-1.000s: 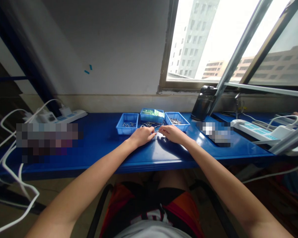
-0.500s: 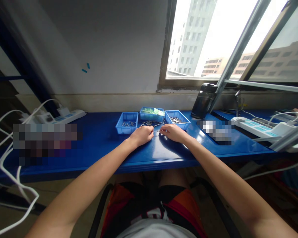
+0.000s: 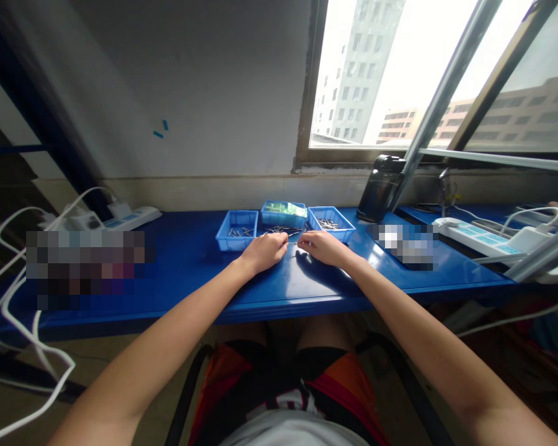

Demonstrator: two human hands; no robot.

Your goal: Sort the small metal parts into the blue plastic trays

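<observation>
Sorting in progress: pins lie loose and in both side trays.

Your left hand and right hand rest on the desk, fingers pinched on a thin metal pin between them. Beyond lies a loose pin pile, between the left tray, which holds few pins, and the fuller right tray.
</observation>
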